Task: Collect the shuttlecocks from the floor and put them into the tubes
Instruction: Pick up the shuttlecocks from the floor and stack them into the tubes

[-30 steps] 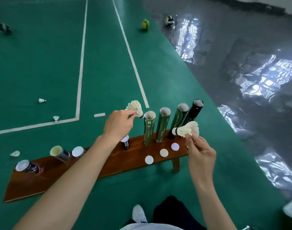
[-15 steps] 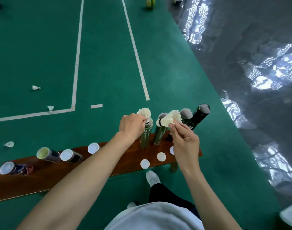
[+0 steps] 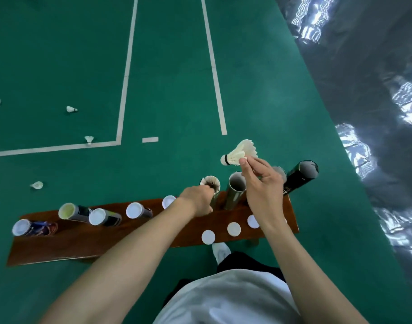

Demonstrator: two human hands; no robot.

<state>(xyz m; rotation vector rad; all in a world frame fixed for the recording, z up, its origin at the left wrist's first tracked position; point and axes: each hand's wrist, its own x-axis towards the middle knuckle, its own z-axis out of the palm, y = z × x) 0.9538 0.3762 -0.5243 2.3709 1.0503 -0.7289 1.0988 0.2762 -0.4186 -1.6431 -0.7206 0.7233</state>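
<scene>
Two hands are at work over the wooden bench [image 3: 135, 244], seen from the single head view. Left hand [image 3: 196, 202] is curled round the upper body of the leftmost upright green tube [image 3: 212, 190], whose mouth now shows the feather crown of a seated shuttlecock [image 3: 210, 181]; a second ago that shuttlecock was pinched in the same hand above the tube, so one insertion is judged complete. Right hand [image 3: 262, 190] pinches a second shuttlecock [image 3: 240, 153] by its feather skirt between thumb and fingertips, cork pointing left, raised clear above the next open green tube [image 3: 235, 190]; half a second ago it was held lower and nearer that tube's mouth, so it has been lifted, probably to turn the cork downward. Further right stands an open black tube [image 3: 299, 177], with another tube between largely hidden behind the right hand. Three loose white caps [image 3: 233, 229] lie on the bench near the front edge. Capped tubes [image 3: 104, 217] stand at the left end of the bench. Several shuttlecocks [image 3: 71, 109] are scattered on the green court floor [image 3: 172, 90] to the left, well apart from the bench, so collection is judged far from finished.
</scene>
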